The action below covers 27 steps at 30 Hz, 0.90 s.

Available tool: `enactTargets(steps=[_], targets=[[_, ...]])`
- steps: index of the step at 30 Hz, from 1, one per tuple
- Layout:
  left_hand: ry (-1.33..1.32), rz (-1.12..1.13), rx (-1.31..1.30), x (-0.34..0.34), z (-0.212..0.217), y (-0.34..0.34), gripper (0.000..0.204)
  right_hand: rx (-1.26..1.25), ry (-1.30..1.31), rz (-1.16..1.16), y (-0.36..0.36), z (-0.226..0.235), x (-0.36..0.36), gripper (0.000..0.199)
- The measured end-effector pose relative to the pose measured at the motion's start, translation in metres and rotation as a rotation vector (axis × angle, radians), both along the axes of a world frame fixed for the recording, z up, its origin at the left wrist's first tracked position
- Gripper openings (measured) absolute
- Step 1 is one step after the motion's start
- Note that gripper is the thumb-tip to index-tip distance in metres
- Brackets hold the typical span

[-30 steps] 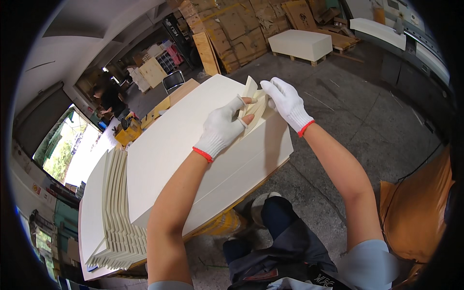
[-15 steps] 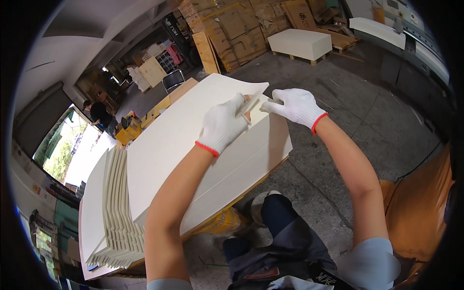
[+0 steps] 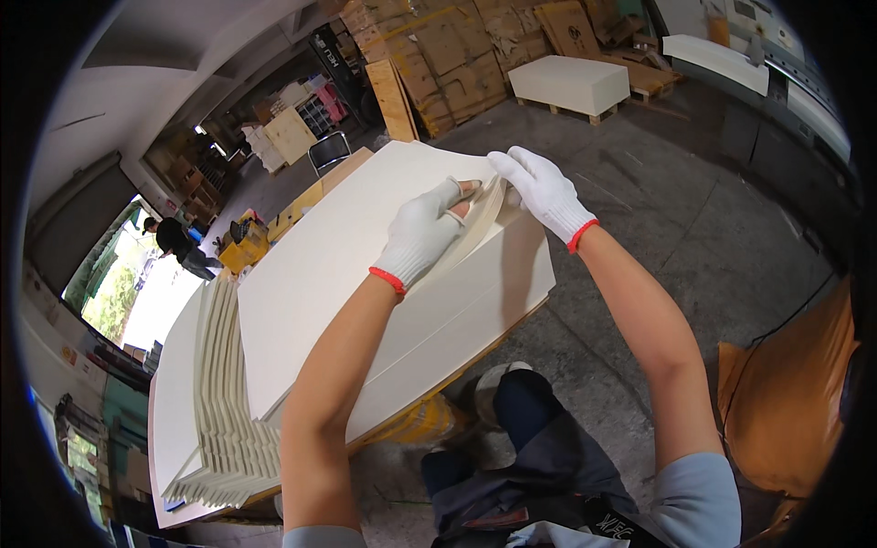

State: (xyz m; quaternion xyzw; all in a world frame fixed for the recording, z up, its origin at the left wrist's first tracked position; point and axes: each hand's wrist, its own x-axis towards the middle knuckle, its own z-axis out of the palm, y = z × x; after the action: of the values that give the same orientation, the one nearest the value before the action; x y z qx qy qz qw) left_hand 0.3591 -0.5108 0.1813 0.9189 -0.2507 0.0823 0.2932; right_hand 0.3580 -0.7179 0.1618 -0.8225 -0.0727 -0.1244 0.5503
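Note:
Large white sheets, like paper or thin board, lie in a tall stack before me. Along the near right side a bundle of the upper sheets is bent up, its layered edges fanned and a gap showing beneath. My right hand, in a white knit glove with red cuff, closes on the raised corner of that bundle, fingertips partly hidden. Gloved likewise but with bare fingertips showing, my left hand lies on the top sheet at its edge, thumb and finger apart.
To the left a second pile of sheets shows stepped, wavy edges. Beyond stand a yellow crate, a chair and another person. A white stack rests on a pallet; an orange cover hangs at right.
My right hand has moved up and left onto the corner and closed on the sheets. The single lifted sheet edge under my left hand is now a thicker fanned bundle.

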Motion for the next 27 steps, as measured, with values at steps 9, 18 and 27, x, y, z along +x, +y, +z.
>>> enactTargets(steps=[9, 18, 27], targets=[[0.092, 0.050, 0.033, -0.015, 0.012, -0.013, 0.048, 0.010, -0.213, -0.109, 0.003, -0.021, 0.008, 0.052], [-0.031, 0.061, -0.002, -0.009, 0.003, -0.008, 0.042, -0.012, -0.217, -0.101, 0.006, -0.021, 0.006, 0.052], [0.068, 0.066, 0.030, -0.020, 0.010, -0.013, 0.046, -0.039, -0.234, -0.148, 0.006, -0.027, 0.011, 0.051]])
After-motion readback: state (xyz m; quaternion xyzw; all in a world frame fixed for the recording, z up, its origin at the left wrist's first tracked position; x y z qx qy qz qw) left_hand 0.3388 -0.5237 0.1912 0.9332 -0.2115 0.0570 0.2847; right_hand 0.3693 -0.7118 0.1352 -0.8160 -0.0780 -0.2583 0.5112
